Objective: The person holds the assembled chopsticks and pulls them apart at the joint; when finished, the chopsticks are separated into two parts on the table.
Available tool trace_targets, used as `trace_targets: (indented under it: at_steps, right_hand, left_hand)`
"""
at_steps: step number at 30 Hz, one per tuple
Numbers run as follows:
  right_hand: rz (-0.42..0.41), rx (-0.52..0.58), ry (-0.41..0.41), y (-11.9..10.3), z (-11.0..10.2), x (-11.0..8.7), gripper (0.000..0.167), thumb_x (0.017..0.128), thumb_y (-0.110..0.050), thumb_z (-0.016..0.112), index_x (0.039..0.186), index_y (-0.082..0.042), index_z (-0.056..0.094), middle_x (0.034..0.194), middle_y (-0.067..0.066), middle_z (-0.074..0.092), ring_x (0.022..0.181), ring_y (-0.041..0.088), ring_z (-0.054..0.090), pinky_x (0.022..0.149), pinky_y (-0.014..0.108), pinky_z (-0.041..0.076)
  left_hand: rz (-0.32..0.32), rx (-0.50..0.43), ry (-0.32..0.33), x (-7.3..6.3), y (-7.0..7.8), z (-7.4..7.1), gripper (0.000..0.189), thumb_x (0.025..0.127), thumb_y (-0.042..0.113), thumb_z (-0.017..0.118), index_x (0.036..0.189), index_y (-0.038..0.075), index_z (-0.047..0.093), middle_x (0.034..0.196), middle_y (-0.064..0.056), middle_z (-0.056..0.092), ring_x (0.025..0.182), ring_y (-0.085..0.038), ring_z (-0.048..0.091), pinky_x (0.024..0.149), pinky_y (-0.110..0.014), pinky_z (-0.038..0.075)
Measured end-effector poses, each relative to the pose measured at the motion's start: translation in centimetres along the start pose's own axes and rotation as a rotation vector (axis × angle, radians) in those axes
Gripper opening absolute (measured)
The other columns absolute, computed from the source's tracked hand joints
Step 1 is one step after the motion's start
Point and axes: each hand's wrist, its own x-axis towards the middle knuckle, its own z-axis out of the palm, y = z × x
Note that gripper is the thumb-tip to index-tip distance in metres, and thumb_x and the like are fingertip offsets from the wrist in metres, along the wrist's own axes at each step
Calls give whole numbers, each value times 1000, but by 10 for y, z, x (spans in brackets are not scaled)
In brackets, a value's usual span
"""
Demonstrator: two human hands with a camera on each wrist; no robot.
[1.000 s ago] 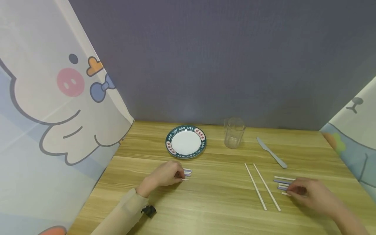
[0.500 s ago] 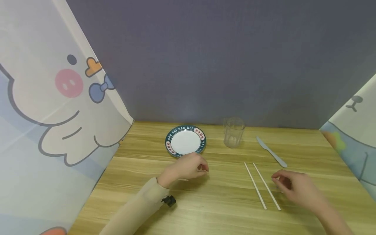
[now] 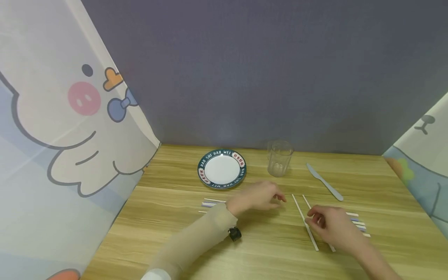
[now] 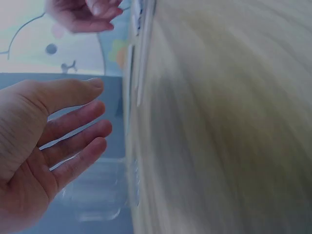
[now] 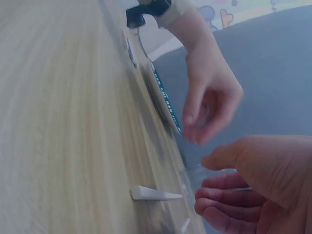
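My left hand (image 3: 260,196) hovers over the middle of the table, fingers loosely bent with nothing in them. To its right, two long white sticks (image 3: 301,214) lie slanted and nearly parallel. Above the right-hand one hangs my right hand (image 3: 330,225), hiding part of it; its fingers are relaxed and hold nothing in the right wrist view. Beneath the left forearm is a group of short white and purple sticks (image 3: 211,202), partly covered. A second such group (image 3: 359,224) shows behind the right hand, also partly hidden.
A white plate (image 3: 222,170) with a green lettered rim lies at the back. Beside it stands a clear mug (image 3: 280,159). A pale knife (image 3: 324,182) lies slanted at the right. A grey panel (image 3: 266,77) closes off the table's far edge.
My left hand has moved right, away from the left group of short sticks. My right hand has moved left from the right group to the long sticks. The objects stay in place.
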Motion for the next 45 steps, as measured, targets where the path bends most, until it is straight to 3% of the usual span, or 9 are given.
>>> trace_targets:
  at_steps: [5,11,17,22,28,36,41,45]
  right_hand:
    - [78,-13,-46,-5,4,1,14,86,-16,87,87,-15,73,71,-14,66,61,-10,55,53,17,50]
    - [81,-41,-98,-6,8,0,18,86,-20,88,85,-13,71,69,-14,64,58,-8,55,53,13,48]
    - [109,-53,-108,-9,13,-2,26,85,-18,88,77,-19,64,63,-16,55,53,-6,43,50,16,42]
    - [129,-54,-139,-7,16,-2,26,85,-19,88,76,-17,63,62,-15,54,52,-4,43,49,17,41]
    - [120,-30,-169,-3,20,0,23,85,-13,87,77,-14,65,61,-14,55,51,-4,43,48,15,41]
    - [121,1,-197,-4,19,2,20,87,-6,81,77,-15,65,59,-13,50,49,-2,39,45,17,36]
    - [129,-12,-179,-8,11,11,19,87,-7,76,79,-20,64,61,-12,46,51,-1,36,45,18,32]
    - [5,-24,-108,-10,0,20,23,92,-1,73,84,-18,58,71,-10,45,59,-2,34,49,19,34]
  left_hand:
    - [45,33,-27,23,12,10,28,98,24,77,126,22,78,121,11,78,102,0,68,90,-9,50]
    - [82,85,-49,42,21,23,33,98,24,77,131,27,76,125,13,76,111,2,68,97,-8,49]
    - [82,68,-102,52,26,27,32,99,19,75,128,29,78,125,17,76,113,3,67,95,-5,47]
    - [79,74,-136,57,29,31,25,99,20,76,121,31,81,118,18,77,105,5,67,87,-3,47]
    - [41,81,-142,57,30,33,19,99,21,77,113,32,83,115,18,78,102,5,69,83,-3,48]
    - [50,121,-110,53,28,32,14,98,19,76,104,29,83,104,18,77,96,4,65,83,-6,46]
    - [82,19,-91,43,22,26,10,96,13,74,101,21,78,95,13,73,86,3,58,76,-6,42]
    - [98,-91,-19,30,18,15,10,95,6,67,101,13,70,82,7,63,69,2,49,63,-8,39]
